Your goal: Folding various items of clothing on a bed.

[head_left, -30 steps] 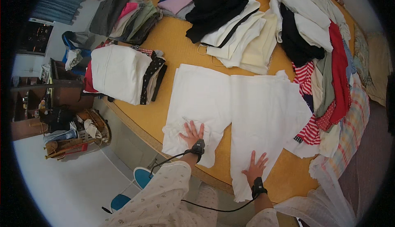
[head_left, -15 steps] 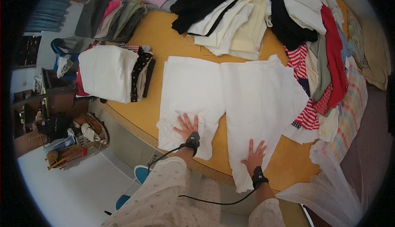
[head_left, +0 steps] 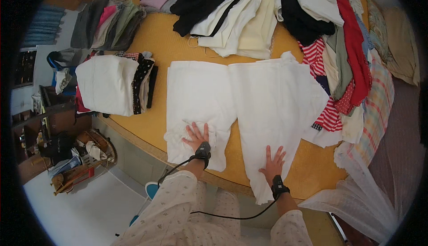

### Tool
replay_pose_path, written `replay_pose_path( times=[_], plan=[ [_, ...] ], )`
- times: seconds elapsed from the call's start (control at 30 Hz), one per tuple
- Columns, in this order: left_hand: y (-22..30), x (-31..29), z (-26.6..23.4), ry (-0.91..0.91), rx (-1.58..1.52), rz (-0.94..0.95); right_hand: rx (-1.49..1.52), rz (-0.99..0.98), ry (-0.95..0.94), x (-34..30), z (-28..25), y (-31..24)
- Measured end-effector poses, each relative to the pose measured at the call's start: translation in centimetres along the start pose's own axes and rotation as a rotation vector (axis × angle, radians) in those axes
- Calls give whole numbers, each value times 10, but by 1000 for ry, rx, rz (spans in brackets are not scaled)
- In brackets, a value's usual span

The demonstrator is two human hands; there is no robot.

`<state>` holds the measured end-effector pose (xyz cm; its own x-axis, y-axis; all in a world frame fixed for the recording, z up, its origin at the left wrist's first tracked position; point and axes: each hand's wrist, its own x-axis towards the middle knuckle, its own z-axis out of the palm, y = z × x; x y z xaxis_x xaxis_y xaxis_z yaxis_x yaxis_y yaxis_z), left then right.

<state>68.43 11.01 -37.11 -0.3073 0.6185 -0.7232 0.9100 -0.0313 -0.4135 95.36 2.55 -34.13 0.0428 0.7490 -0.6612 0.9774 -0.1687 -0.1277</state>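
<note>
A pair of white trousers (head_left: 267, 99) lies spread on the yellow table top, its two legs pointing toward me. My left hand (head_left: 195, 137) rests flat on the lower part of the left leg, over a crumpled patch of cloth, fingers apart. On the lower part of the right leg lies my right hand (head_left: 273, 165), palm down with its fingers spread. Neither hand grips the cloth. The right leg's end hangs over the table's near edge. Black devices with a cable are strapped to both wrists.
A stack of folded clothes (head_left: 107, 85) stands left of the trousers. Black, white and cream garments (head_left: 223, 18) lie beyond them. At the right is a loose heap with a red garment (head_left: 354, 54) and striped cloth. Sheer white fabric (head_left: 356, 201) drapes over the near right edge.
The view has shifted a little, so the table's things sit slightly farther left in the picture. Both hands stay flat on the trouser legs, and the cloth looks the same.
</note>
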Motion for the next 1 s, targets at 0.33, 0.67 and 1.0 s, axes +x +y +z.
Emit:
replay_pose_path(
  times=[0.33, 0.67, 1.0],
  plan=[
    [-1, 1, 8, 53, -7, -8, -8, 13, -19, 2, 1, 0],
    [-2, -2, 8, 127, -135, 24, -18, 15, -20, 2, 1, 0],
    [0, 1, 4, 30, -18, -4, -37, 11, -23, 1, 0, -1]
  ],
)
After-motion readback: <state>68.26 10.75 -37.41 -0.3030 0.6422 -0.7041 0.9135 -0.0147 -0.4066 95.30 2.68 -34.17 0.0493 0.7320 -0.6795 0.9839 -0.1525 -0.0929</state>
